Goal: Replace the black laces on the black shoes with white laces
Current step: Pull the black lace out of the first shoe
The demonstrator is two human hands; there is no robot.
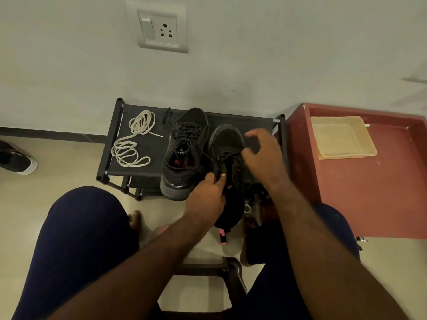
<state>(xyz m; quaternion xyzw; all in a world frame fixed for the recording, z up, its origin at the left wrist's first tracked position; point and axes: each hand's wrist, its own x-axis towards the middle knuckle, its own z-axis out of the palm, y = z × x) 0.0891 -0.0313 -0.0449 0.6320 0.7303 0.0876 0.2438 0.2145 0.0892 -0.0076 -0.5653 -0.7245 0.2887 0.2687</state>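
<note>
Two black shoes stand side by side on a black shoe rack (147, 144). The left shoe (184, 148) is laced with black speckled laces. My left hand (208, 192) pinches the black lace (219, 162) at the tongue of the right shoe (227, 144). Over that shoe's right side my right hand (263, 155) hovers with its fingers loosely curled; whether it holds lace I cannot tell. Two white laces (134, 139) lie coiled on the rack's left part. A short piece of black lace (166, 115) lies at the rack's back edge.
A reddish-brown table (369, 181) with a beige tray (342, 137) stands to the right of the rack. A wall with a socket plate (160, 28) rises behind. Another shoe (16, 158) lies on the floor far left. My knees and a dark stool (233, 273) fill the foreground.
</note>
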